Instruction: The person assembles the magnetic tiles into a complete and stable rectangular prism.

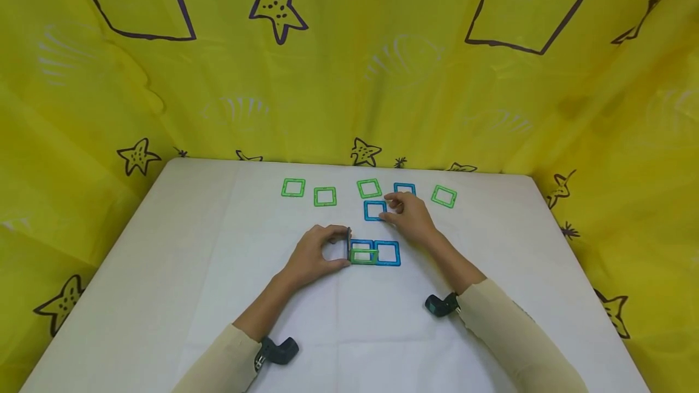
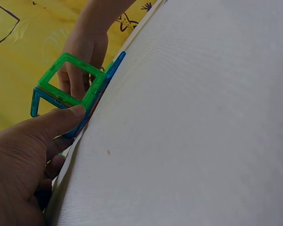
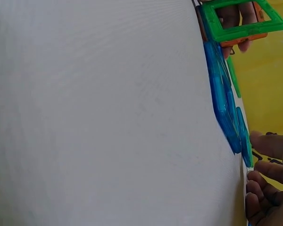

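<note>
At the left end of a small build, my left hand pinches an upright square tile, seen edge-on from above, with fingers at its back and thumb at its front. A green square tile stands at an angle to it, the left thumb at their shared corner. Two blue square tiles lie in a row there, the right one beyond the green tile. My right hand has its thumb and forefinger apart, the tips right at the right edge of another flat blue square tile.
Along the far side of the table lie several green square tiles, the leftmost among them, and a blue one partly behind the right hand. In the right wrist view an orange frame shows behind the green tile. Yellow cloth hangs behind.
</note>
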Tool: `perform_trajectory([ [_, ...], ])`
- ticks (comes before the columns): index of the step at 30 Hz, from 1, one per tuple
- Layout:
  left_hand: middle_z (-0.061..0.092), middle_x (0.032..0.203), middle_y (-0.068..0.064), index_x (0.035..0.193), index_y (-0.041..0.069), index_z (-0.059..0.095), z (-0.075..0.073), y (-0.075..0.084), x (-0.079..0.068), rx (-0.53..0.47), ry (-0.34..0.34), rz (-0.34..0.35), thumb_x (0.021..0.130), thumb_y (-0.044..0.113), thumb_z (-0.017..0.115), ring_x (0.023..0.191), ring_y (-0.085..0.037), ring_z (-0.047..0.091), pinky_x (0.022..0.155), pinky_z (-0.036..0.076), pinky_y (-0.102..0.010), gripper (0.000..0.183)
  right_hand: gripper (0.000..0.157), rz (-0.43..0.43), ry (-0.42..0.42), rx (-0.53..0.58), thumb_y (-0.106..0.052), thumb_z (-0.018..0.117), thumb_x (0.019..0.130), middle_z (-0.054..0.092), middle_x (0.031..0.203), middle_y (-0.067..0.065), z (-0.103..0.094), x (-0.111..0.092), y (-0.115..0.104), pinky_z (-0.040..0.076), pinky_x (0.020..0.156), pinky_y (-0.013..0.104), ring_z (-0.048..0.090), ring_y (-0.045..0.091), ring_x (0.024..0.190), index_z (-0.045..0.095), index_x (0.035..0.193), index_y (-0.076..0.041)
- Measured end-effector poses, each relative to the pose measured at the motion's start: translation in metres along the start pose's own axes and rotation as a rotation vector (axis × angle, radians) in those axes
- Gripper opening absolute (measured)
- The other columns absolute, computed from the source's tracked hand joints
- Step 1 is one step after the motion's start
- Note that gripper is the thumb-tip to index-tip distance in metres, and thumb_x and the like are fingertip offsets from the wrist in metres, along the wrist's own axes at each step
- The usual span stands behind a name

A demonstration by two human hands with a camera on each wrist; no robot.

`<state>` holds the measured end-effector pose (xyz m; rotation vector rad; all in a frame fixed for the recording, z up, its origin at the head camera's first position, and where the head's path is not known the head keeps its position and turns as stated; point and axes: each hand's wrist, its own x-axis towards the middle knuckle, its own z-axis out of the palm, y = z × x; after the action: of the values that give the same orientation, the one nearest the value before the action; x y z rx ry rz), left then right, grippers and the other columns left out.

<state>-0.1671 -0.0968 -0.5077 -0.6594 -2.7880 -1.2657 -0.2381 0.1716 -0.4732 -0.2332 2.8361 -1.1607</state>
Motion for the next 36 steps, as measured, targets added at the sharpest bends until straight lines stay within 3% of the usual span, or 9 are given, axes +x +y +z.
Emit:
perform_trajectory([
  [22, 0.071, 0.117, 0.004, 0.138, 0.018, 0.067, -0.0005, 0.0012, -0.0001, -0.004, 0.000, -0.005, 0.079, 0.025, 0.094, 0.103, -0.014, 0.058, 0.093, 0.050, -0.040, 0.065, 0.048, 0.001, -0.061, -0.055, -0.023, 0.079, 0.096, 0.061, 0.122, 0.014, -0.0022, 0.0020, -0.0002, 0.049, 0.091, 0.045, 0.055, 0.031, 0.108, 0.067, 0.140, -0.005],
  [36, 0.070, 0.117, 0.003, 0.138, 0.016, 0.067, -0.0007, 0.0024, -0.0008, 0.003, 0.009, 0.005, 0.079, 0.025, 0.094, 0.103, -0.015, 0.058, 0.092, 0.051, -0.040, 0.065, 0.047, -0.013, -0.004, 0.093, -0.007, 0.083, 0.090, 0.064, 0.113, 0.013, 0.0004, 0.0020, 0.0014, 0.051, 0.089, 0.039, 0.060, 0.027, 0.099, 0.062, 0.132, -0.004],
])
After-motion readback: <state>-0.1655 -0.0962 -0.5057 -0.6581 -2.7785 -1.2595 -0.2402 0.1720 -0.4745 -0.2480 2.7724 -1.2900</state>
